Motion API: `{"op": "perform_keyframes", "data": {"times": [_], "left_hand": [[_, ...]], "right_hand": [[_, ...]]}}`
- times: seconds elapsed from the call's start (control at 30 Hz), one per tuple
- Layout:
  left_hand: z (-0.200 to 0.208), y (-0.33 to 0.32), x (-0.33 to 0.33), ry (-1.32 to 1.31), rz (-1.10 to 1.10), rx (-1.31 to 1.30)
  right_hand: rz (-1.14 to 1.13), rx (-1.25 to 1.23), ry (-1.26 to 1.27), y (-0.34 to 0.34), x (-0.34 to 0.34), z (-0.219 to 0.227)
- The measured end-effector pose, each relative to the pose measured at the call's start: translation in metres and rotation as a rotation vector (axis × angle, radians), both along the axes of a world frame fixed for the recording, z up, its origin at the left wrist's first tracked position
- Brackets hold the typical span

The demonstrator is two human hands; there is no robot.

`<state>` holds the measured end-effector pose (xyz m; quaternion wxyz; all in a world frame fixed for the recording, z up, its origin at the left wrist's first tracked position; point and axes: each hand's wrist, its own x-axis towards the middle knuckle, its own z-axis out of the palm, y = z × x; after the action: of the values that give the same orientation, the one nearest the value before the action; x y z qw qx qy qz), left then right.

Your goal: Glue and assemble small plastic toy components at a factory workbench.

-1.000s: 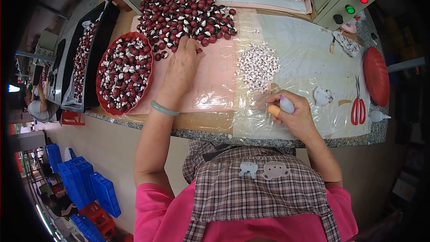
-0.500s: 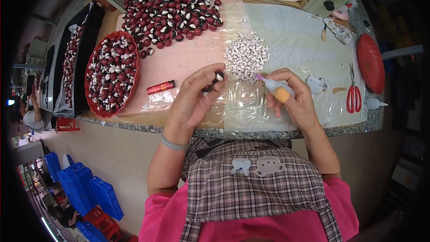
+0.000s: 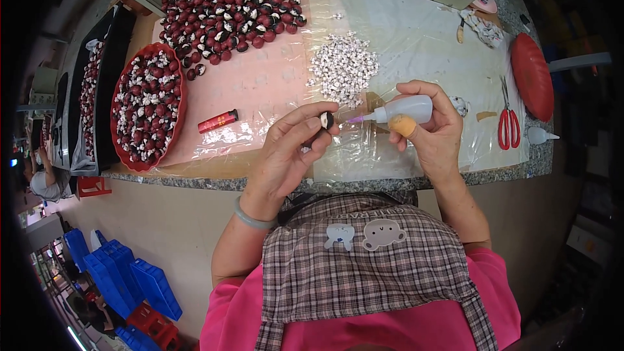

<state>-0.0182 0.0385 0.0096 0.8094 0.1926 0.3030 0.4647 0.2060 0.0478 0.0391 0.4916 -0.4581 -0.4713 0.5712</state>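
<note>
Between the fingertips of my left hand (image 3: 289,146) is a small round black-and-white piece (image 3: 326,120). My right hand (image 3: 432,130) is closed round a translucent squeeze bottle (image 3: 409,110) with a thin purple tip, lying nearly level. That tip points left at the piece, close to it; I cannot tell whether they touch. A yellowish cover wraps the right thumb. Just beyond my hands lies a heap of tiny white pieces (image 3: 344,65). At the far left spreads a big pile of dark red, black and white balls (image 3: 227,13).
A red scalloped tray (image 3: 116,117) of red balls and white bits stands left, near a red tube (image 3: 218,121). On the right are red-handled scissors (image 3: 509,129), another squeeze bottle (image 3: 539,135) and a red dish (image 3: 532,78). A granite edge (image 3: 364,185) borders the table's front.
The squeeze bottle has swung level, its tip moving from the white heap toward the piece in my left hand. The piece now shows more of its white face. The whole view has shifted slightly.
</note>
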Motion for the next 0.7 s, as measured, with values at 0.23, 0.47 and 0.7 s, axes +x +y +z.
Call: {"op": "perform_keyframes", "data": {"times": [0.23, 0.47, 0.7], "left_hand": [[-0.0035, -0.0052, 0.0057, 0.157, 0.03, 0.118], [-0.0036, -0.0056, 0.0077, 0.214, 0.032, 0.143], [-0.0065, -0.005, 0.0079, 0.21, 0.012, 0.142]], "right_hand": [[0.013, 0.189, -0.145, -0.0039, -0.002, 0.0051], [0.028, 0.314, -0.296, -0.0055, -0.0008, 0.0053], [0.033, 0.334, -0.32, -0.0046, -0.0006, 0.0042]]}}
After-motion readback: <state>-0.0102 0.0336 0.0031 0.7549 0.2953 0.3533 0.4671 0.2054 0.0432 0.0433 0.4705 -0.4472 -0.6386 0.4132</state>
